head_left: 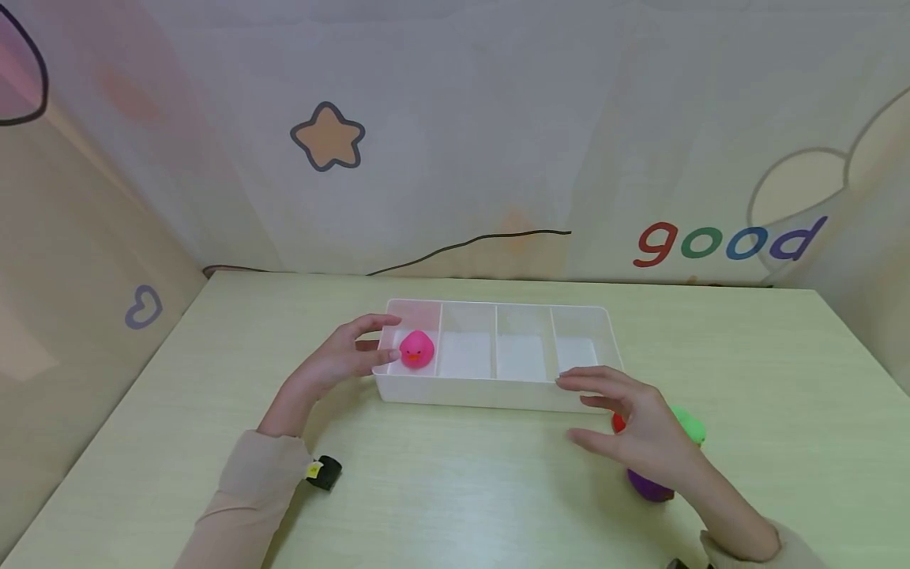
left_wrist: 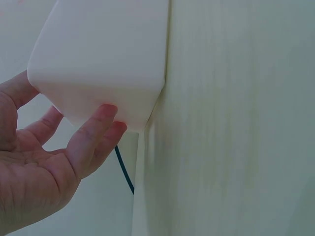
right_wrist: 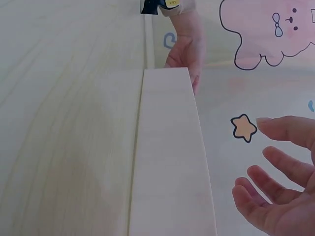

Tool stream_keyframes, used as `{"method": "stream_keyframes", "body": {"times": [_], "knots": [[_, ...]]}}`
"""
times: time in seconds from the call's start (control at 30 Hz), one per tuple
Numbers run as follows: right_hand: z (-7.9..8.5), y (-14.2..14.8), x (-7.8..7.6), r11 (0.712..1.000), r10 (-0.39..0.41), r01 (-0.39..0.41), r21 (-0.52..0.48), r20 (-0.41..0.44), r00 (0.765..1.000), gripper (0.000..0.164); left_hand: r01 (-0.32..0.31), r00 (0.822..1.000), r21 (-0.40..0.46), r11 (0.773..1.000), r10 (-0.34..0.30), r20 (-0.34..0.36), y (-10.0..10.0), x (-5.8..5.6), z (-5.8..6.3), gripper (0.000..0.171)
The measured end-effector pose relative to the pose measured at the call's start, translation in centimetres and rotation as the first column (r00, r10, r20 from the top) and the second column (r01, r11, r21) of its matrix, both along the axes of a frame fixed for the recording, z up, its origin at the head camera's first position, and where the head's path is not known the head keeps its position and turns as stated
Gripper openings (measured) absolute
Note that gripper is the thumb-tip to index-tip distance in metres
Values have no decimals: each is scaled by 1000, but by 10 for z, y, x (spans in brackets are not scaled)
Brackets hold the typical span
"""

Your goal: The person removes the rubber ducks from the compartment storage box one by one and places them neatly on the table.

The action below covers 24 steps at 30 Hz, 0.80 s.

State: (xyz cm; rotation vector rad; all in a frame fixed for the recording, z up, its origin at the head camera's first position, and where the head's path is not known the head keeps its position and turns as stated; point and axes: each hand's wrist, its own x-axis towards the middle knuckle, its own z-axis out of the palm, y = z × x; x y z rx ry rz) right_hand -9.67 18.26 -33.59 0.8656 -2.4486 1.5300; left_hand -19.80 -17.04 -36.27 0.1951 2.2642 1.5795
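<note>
A white box [head_left: 469, 392] with a row of open compartments lies lengthwise on the table. In its leftmost compartment sits a pink rubber duck [head_left: 416, 349] with an orange beak. My left hand [head_left: 344, 352] is at the box's left end, fingers spread. The left wrist view shows its fingertips [left_wrist: 107, 111] against the end wall of the box [left_wrist: 103, 44]. My right hand [head_left: 640, 423] hovers by the front right corner, fingers apart and holding nothing. Partly hidden behind it are a green thing [head_left: 690, 425], a purple one [head_left: 650, 487] and a bit of red [head_left: 618, 423].
The pale wooden table [head_left: 455, 490] runs back to a printed curtain [head_left: 483, 118] with a star and the word "good". A small black device [head_left: 325, 472] with a yellow label is at the left sleeve [head_left: 256, 482].
</note>
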Motion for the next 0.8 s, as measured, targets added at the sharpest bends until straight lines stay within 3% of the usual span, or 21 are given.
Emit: {"method": "stream_keyframes", "body": {"times": [0.37,0.8], "knots": [[10,-35,-13,998,-2,2,67,-1,1000,46,4,1000,0,1000,-4,-4,2,0,2,53],[25,-72,-40,994,-8,-2,106,97,995,47,10,1000,-19,1000,-10,-14,0,0,-2,55]]}}
